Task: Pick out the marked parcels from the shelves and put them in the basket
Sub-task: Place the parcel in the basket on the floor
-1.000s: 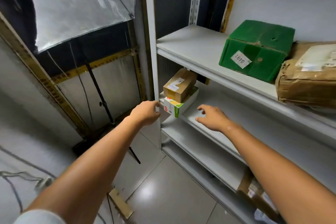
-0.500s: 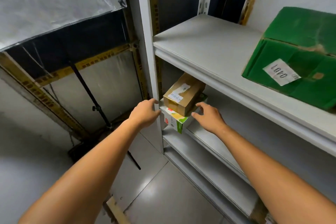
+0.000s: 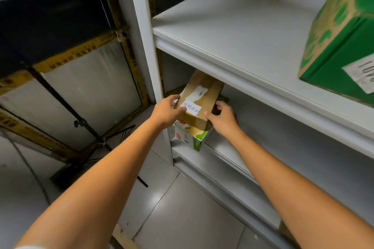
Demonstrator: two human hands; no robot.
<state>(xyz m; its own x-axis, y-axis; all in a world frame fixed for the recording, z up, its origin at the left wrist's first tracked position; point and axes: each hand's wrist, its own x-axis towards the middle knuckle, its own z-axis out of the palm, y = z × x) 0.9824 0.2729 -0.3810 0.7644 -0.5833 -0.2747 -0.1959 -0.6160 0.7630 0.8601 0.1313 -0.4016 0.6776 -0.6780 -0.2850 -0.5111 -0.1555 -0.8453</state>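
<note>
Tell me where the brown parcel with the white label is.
Head view, centre: the brown parcel lies atop a white-and-green box at the left end of the lower shelf, with the left hand and right hand gripping its sides.

White label (image 3: 191,107) on brown parcel (image 3: 206,92) seemingly reads 超期滞留; green box (image 3: 342,46) sticker (image 3: 363,74) shows cropped digits.

Mid-frame, a brown cardboard parcel (image 3: 199,105) lies on a white-and-green carton (image 3: 189,137) on the lower metal shelf (image 3: 217,148); a green cardboard box (image 3: 342,38) sits upper right, on the upper shelf (image 3: 242,32).
</note>
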